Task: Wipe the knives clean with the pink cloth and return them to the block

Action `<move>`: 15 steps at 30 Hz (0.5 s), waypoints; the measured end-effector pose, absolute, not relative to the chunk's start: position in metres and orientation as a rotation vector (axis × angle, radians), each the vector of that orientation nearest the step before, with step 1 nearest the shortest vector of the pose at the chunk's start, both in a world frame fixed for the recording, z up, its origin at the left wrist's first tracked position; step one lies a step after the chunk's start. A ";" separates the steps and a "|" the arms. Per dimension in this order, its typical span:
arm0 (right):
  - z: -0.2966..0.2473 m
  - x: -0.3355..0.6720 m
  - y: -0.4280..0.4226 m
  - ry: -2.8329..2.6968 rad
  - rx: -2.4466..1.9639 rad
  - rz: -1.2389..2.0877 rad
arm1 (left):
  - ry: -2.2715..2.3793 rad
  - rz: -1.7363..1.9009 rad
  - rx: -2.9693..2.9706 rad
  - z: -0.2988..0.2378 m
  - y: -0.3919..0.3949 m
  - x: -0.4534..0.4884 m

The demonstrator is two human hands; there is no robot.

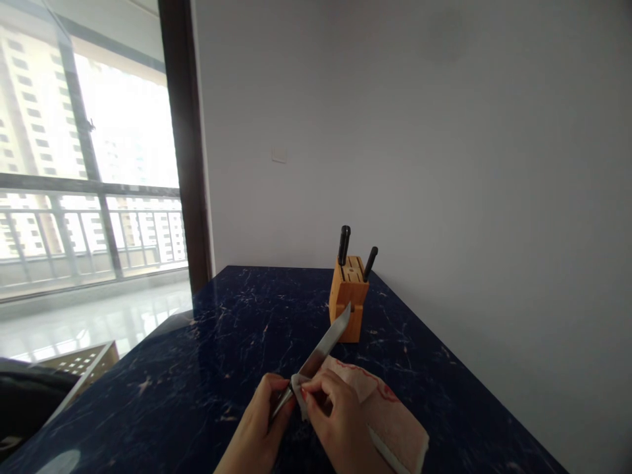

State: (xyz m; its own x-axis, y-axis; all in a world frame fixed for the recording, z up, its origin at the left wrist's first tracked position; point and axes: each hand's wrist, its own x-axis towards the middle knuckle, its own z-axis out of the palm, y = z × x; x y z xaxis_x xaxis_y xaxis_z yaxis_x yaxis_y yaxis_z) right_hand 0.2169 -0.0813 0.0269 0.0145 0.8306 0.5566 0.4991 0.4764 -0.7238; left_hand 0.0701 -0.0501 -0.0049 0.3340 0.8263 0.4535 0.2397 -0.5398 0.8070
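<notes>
Bright daylight enters through the window (133, 125) at left, washing the buildings (34, 112) outside nearly white and glaring off the pale floor (133, 306), while the wall (474, 184) dims to grey at right. The knife (326, 343) catches a soft gleam above the dark tabletop (266, 316). Wide-angle stretching marks the edges, and fine detail seems slightly soft.

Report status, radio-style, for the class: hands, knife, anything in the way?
Left hand: gripping knife. Right hand: pinching cloth against knife. Knife: pointing away, slanted right. Block: behind knife in view, gap unclear.
</notes>
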 end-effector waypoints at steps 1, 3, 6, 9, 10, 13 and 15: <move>0.027 0.217 -0.082 -1.640 -1.166 0.386 | 0.925 1.174 1.973 -0.005 -0.050 0.070; 0.029 0.217 -0.082 -1.640 -1.176 0.400 | 0.921 1.158 1.974 -0.003 -0.051 0.070; 0.030 0.217 -0.082 -1.638 -1.188 0.415 | 0.925 1.217 1.964 -0.002 -0.053 0.070; 0.029 0.217 -0.082 -1.637 -1.175 0.411 | 0.914 1.219 1.965 -0.001 -0.052 0.070; 0.029 0.218 -0.081 -1.636 -1.175 0.408 | 0.916 1.206 1.967 -0.001 -0.052 0.070; 0.028 0.218 -0.079 -1.639 -1.190 0.398 | 0.948 1.222 1.952 -0.002 -0.051 0.069; 0.028 0.218 -0.079 -1.643 -1.201 0.397 | 0.954 1.242 1.936 -0.003 -0.050 0.069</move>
State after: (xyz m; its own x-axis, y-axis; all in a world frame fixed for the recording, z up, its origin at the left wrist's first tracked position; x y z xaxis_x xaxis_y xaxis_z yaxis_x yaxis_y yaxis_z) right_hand 0.2177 -0.0790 0.0275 0.0149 0.8478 0.5301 0.5121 0.4489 -0.7323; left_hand 0.0688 -0.0502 -0.0031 0.2901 0.8372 0.4636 0.2323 -0.5315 0.8146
